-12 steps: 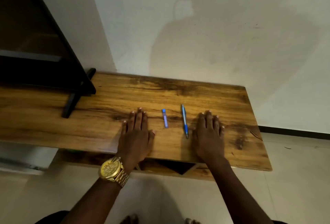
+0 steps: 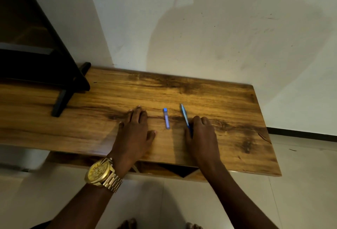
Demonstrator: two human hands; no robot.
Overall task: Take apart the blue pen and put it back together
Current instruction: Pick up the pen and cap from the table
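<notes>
Head view, the only one: right hand (image 2: 201, 134) sits curled over the near end of the blue pen (image 2: 184, 114), thumb and fingertips closing on its dark blue tip section, so the grip reads as a pinch just forming, though whether the pen is off the wood yet cannot be told. From that pinch the pen's barrel runs away toward the wall, its far end free and lying on or just above the wooden table (image 2: 237, 104). Just to the left of the grip, apart from the pen and roughly parallel to it, lies a small blue tube (image 2: 166, 118), pale with a brighter cap at its far end; what it is cannot be told. Beyond that, further left again, the left hand (image 2: 135, 134) rests flat on the table with fingers straight and together, holding nothing; a gold watch (image 2: 99, 172) is on its wrist. Well to the left of both hands stands a black frame (image 2: 73, 83). Risk from here, as I judge it: a pinch so near the tip leaves the long barrel unsupported, so it may swing or slip; once unscrewed, small inner parts could roll off the near edge; and the reaching fingers could knock the tube aside.
</notes>
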